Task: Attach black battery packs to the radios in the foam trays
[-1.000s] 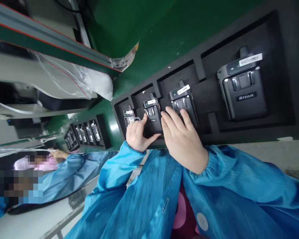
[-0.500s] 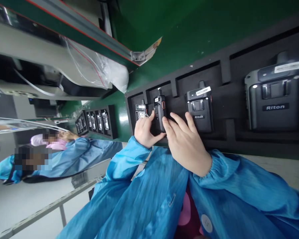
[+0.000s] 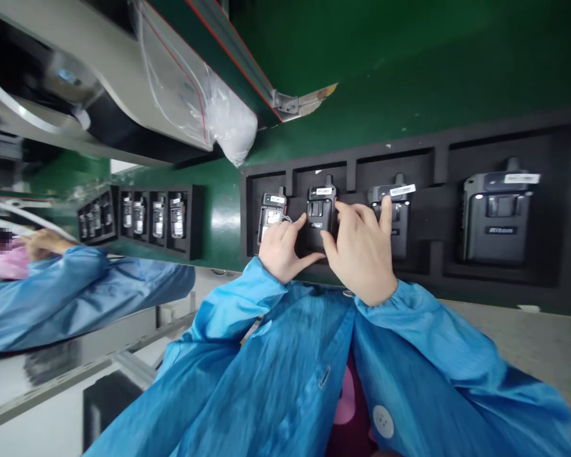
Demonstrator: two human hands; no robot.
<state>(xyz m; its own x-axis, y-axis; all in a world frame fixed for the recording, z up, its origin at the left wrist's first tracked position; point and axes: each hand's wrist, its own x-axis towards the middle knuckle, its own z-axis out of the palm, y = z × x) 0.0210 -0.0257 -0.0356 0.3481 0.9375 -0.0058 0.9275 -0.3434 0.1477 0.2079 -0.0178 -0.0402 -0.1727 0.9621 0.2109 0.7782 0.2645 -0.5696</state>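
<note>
Both hands on one radio (image 3: 320, 212) in its slot of the foam tray (image 3: 438, 162): left hand (image 3: 280, 251) and right hand (image 3: 361, 254) pinching it between fingers. Three neighbouring radios beside the fingers already seated; this one not yet released.

Even, fairly bright indoor light; glare on the plastic bag (image 3: 223, 120) at 11 o'clock; edges bend and smear.

Single head view, looking forward-down, close over foam tray (image 3: 438, 279) at bench edge
</note>
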